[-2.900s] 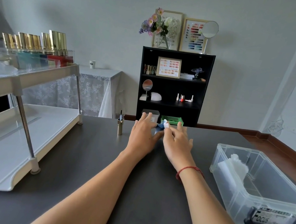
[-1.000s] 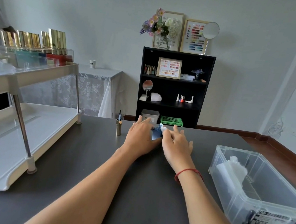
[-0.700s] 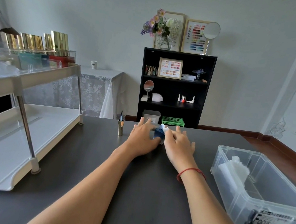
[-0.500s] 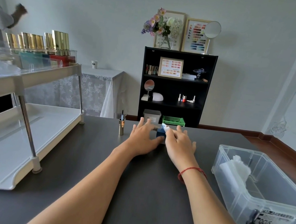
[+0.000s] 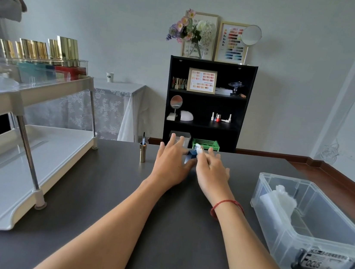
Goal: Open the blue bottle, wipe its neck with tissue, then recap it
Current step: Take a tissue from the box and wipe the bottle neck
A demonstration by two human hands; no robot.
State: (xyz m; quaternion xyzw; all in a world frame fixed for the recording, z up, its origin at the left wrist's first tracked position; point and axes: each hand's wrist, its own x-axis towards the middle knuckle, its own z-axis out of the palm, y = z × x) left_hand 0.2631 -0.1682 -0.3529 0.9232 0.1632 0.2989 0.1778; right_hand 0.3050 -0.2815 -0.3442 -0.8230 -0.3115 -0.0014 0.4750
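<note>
Mid-task: wiping the neck. Cap already off: gold cylindrical cap (image 5: 142, 152), brush pointing up, upright on the dark grey counter (image 5: 96, 191) just left of the hands. Small dark-blue bottle (image 5: 191, 155) tilted between both hands, near the counter's far edge.

Left hand (image 5: 169, 163): grip pinching the bottle's side with thumb and one finger, other fingers splayed. Right hand (image 5: 211, 172): grip pinching a small wad of white tissue (image 5: 198, 148) against the bottle's top.

Next, by judgement: finish the wipe, drop the tissue, reach left for the cap, guide the brush straight into the neck, twist shut.

Right: clear plastic bin (image 5: 272, 232) holding more white tissue. Left: white two-tier rack (image 5: 8, 179) with gold-capped bottles (image 5: 38, 50). Beyond: black bookshelf (image 5: 246, 109), pale wall.
</note>
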